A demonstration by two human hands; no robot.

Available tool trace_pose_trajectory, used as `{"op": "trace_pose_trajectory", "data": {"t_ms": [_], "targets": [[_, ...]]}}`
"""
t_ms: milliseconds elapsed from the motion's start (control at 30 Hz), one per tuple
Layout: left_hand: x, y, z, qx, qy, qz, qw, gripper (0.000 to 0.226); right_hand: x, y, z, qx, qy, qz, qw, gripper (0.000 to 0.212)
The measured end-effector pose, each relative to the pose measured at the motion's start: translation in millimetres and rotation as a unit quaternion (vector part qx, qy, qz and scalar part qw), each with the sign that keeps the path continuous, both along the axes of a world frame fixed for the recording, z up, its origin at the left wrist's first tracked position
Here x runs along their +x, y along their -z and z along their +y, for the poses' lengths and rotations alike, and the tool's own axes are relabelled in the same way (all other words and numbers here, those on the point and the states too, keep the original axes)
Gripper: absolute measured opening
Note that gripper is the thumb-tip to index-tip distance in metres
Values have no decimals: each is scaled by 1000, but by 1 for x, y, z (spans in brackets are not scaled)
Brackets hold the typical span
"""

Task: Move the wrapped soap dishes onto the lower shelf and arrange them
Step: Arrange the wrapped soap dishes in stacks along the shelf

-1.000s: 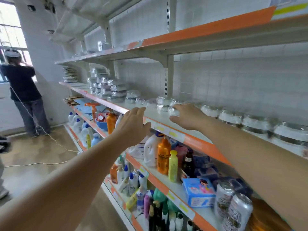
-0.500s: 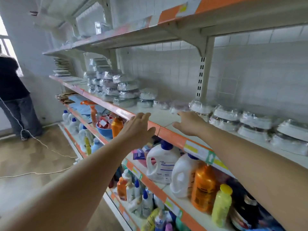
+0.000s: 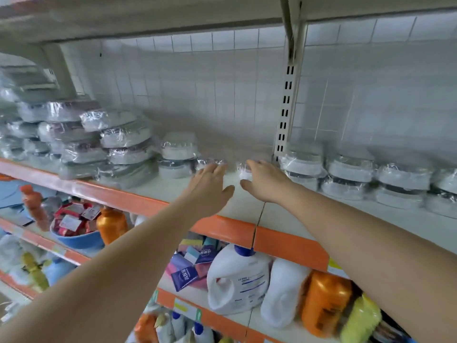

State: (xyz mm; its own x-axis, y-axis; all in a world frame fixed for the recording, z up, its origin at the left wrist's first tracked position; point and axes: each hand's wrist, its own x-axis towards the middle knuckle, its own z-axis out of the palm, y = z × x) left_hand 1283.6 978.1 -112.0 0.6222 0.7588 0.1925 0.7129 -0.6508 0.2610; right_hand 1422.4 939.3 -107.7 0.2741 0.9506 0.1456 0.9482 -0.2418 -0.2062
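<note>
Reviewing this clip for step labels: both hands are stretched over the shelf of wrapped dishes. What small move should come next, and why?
Probably close each hand on the dish ahead of it. The left hand is open at one small wrapped dish, and the right hand is open at another; neither is gripped yet.

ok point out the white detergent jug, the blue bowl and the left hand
white detergent jug (image 3: 238, 280), head view, front of the body by the label
blue bowl (image 3: 81, 240), head view, outer wall under the rim
left hand (image 3: 210, 189), head view, back of the hand
</note>
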Motion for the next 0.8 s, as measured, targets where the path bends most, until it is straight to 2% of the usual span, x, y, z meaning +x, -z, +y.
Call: {"op": "trace_pose_trajectory", "data": {"t_ms": [100, 200, 333, 467, 667, 800], "targets": [[18, 5, 39, 19, 14, -7, 1000, 56, 12, 3, 32, 10, 13, -15, 1000, 46], [33, 12, 70, 17, 16, 21, 1000, 54, 24, 10, 57, 8, 45, -17, 999, 35], [49, 19, 106, 29, 24, 18, 999, 54, 29, 21, 84, -8, 79, -46, 996, 44], [61, 29, 133, 56, 25, 29, 998, 55, 32, 33, 111, -16, 110, -33, 993, 52], [60, 43, 138, 164, 34, 96, 981, 52, 21, 37, 108, 66, 153, -38, 985, 49], [47, 37, 132, 166, 69, 77, 981, 48, 4, 31, 96, 82, 196, -5, 977, 48]]}}
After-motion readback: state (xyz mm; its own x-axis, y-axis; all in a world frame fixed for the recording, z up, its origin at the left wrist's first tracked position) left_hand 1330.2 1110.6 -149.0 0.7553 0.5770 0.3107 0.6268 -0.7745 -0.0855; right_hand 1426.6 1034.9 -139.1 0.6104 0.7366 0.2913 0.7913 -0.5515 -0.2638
